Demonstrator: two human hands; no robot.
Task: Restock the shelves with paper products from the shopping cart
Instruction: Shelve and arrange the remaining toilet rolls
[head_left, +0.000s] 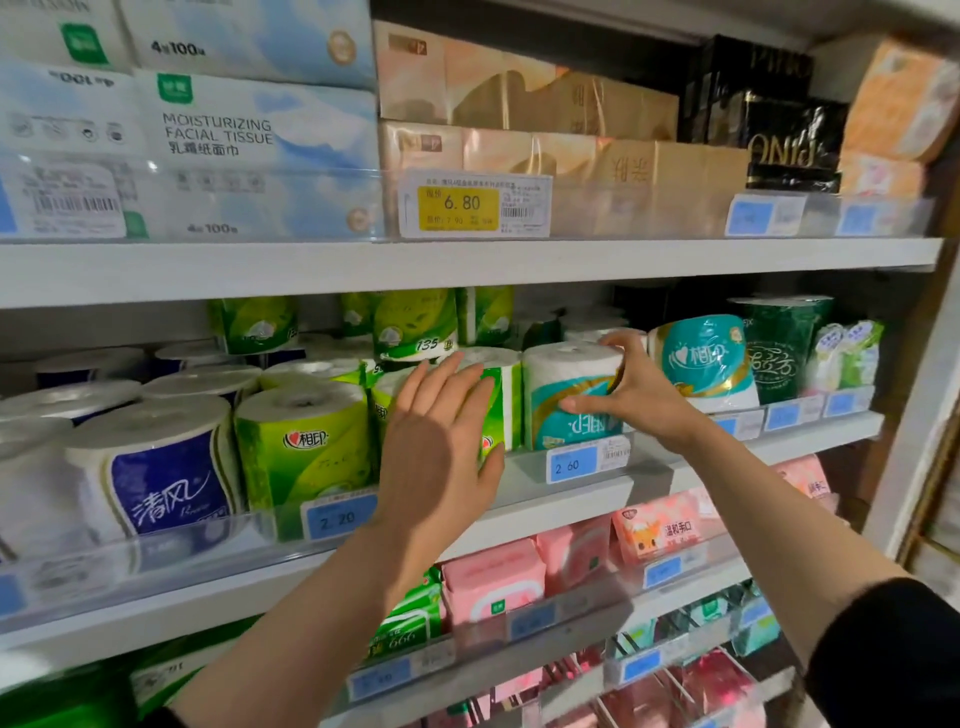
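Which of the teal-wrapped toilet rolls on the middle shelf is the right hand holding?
The upright teal roll above the 2.60 tag; the right hand grips it. The other teal roll lies tilted, untouched.

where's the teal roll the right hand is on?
Middle shelf, right of centre: the teal roll stands upright behind the 2.60 price tag, gripped by the right hand.

Top shelf: blue-white tissue pack (260, 130) reads "MOISTURIZING FACIAL TISSUE", Chinese line under it; "4×100" style count on the packs above and below. Yellow price tag (474, 203) on the shelf rail: "6.80", smaller "7.90" below. Black pack (795, 145), upside down, "PINO".

Middle shelf: blue roll (166, 483) "清风". Green roll (306, 447) "相印", blue tag (340, 516) "2.20". Teal roll (571, 400) "相印" inverted, tag (574, 464) "2.60". Green roll behind (415, 327) shows "135".

Lower shelf: green pack (410, 629) "666".
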